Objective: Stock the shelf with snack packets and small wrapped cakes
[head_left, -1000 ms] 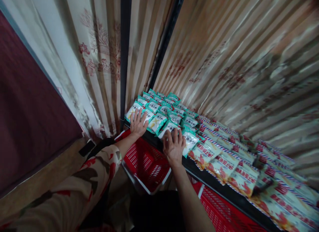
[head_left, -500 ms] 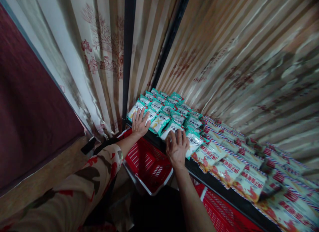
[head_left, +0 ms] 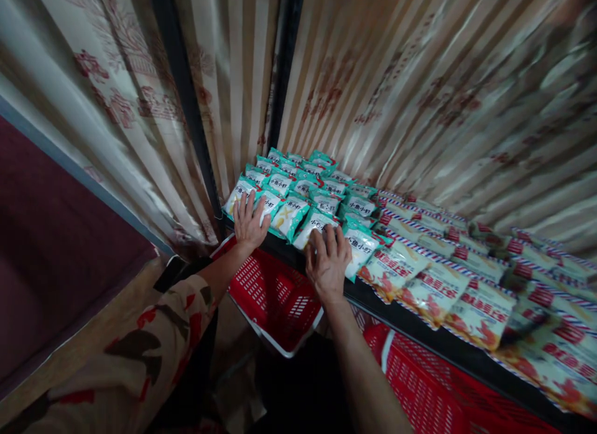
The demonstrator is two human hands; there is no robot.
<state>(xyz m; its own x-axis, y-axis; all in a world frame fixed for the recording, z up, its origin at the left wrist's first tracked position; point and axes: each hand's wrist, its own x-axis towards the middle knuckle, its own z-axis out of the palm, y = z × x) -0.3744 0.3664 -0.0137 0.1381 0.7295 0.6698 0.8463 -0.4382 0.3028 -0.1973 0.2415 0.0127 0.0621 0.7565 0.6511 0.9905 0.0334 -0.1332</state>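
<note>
Rows of teal-and-white snack packets (head_left: 290,213) lie on a dark shelf (head_left: 286,250). My left hand (head_left: 249,224) rests with fingers spread on the front packets at the left end of the rows. Over the lower part of a front packet (head_left: 313,224) is my right hand (head_left: 329,260), its fingers bent and apart, touching the packet without gripping it. Another teal packet (head_left: 361,247) lies just right of that hand. Both hands hold nothing that I can see.
Cream-and-red packets with striped edges (head_left: 433,291) fill the shelf to the right. Red baskets (head_left: 275,297) (head_left: 420,372) stand below the shelf edge. Patterned curtains (head_left: 349,79) hang behind, with dark posts (head_left: 285,61) at the corner. A maroon surface (head_left: 56,253) is at the left.
The view has shifted and tilted slightly, so the curtains and posts lean more. Both hands stay at the same front packets, with the right fingers a little lower on theirs.
</note>
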